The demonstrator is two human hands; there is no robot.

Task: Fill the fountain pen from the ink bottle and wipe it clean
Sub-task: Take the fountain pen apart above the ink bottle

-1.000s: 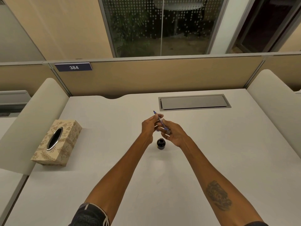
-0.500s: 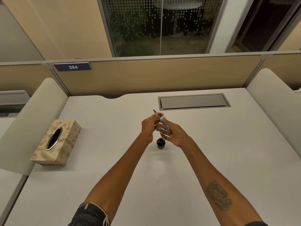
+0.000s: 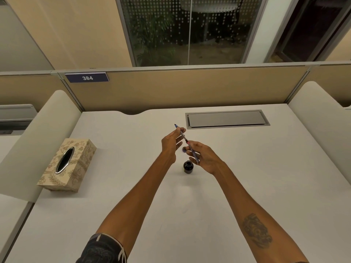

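Observation:
A thin blue fountain pen [image 3: 183, 138] is held slanted above the white desk, its nib pointing up and away to the left. My left hand [image 3: 170, 142] pinches the pen near the nib end. My right hand [image 3: 204, 156] grips the rear part of the barrel. A small dark ink bottle [image 3: 188, 167] stands open on the desk just below and between my hands. A small purple cap [image 3: 184, 149] lies on the desk behind the bottle, partly hidden by my fingers.
A patterned tissue box [image 3: 66, 165] with an oval opening sits at the desk's left side. A grey cable hatch [image 3: 227, 119] is set into the desk at the back. Padded dividers rise on both sides, a beige partition behind.
My hands have drawn slightly apart along the pen, and the purple cap now shows between them. The ink bottle has not moved.

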